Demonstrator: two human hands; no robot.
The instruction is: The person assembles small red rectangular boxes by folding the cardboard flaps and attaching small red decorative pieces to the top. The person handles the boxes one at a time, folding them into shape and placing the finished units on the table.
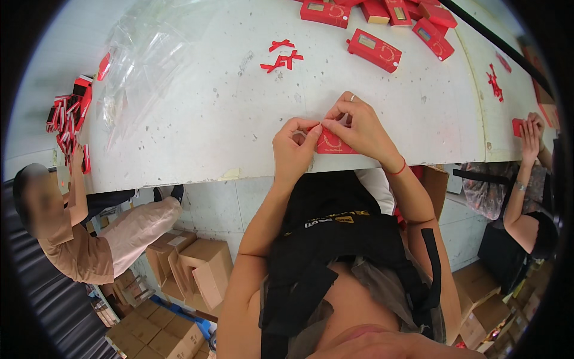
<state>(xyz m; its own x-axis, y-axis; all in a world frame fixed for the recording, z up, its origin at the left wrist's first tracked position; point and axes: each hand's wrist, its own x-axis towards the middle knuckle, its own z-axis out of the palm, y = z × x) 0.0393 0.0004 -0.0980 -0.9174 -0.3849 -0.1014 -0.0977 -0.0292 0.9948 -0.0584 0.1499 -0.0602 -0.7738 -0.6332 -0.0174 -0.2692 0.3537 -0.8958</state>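
Well, clear plastic (143,69) lies on the white table's (209,122) left side. Red bows (292,58) sit past its middle. At its near edge, the left hand (291,154) curls almost closed, pinching the red box's (333,144) top left corner. The box sits between both hands. The right hand (362,131), bent nearly closed, pinches the box's top. Other boxes (375,50) sit toward the table's far edge.

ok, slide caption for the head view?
Left hand and right hand hold a red printed item at the white table, red bows and boxes beyond.
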